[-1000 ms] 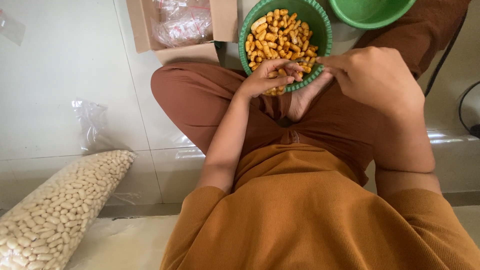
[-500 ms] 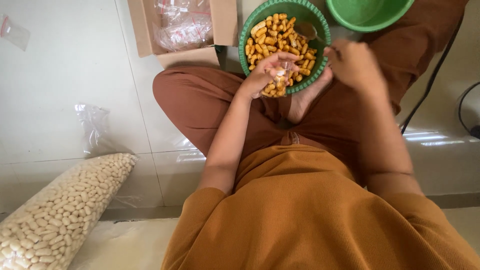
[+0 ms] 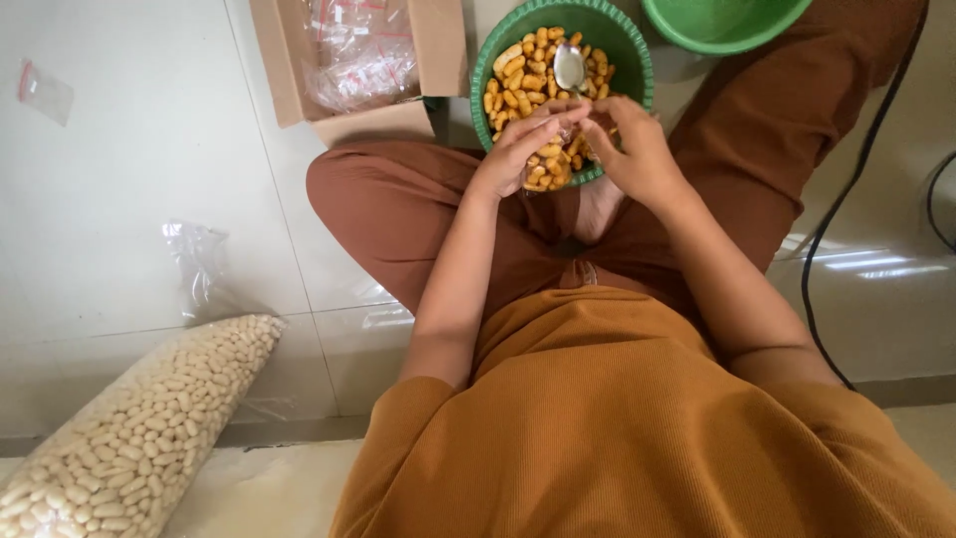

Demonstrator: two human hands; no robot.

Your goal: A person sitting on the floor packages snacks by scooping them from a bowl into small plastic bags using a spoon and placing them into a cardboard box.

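White floor tiles (image 3: 119, 199) carry everything in view. At the far left edge of the floor lies a small clear zip bag (image 3: 45, 92), flat and apart from the rest. In the lower left corner a large clear sack of pale snack pieces (image 3: 139, 438) lies on its side, its loose plastic neck (image 3: 204, 264) crumpled just above it. Further right, at the top edge, an open cardboard box (image 3: 378, 115) holds a heap of small clear bags (image 3: 363, 55). Right of the box stands a green bowl (image 3: 637, 60) of orange snack pieces (image 3: 523, 80), resting against the seated person's crossed legs, with a metal spoon (image 3: 570, 68) lying bowl-up on the snacks. The left hand (image 3: 523, 149) is at the near rim of the bowl, fingers curled around a small clear packet of orange snacks (image 3: 550, 164), which it holds just over that rim. The right hand (image 3: 632, 149) meets it from the other side, fingertips pinched at the packet's top; whether they grip the plastic firmly cannot be told. The two hands touch. A second green bowl (image 3: 727, 25) sits at the top edge, just right of the first, its contents out of view. A black cable (image 3: 836, 219) runs down the floor along the right side.
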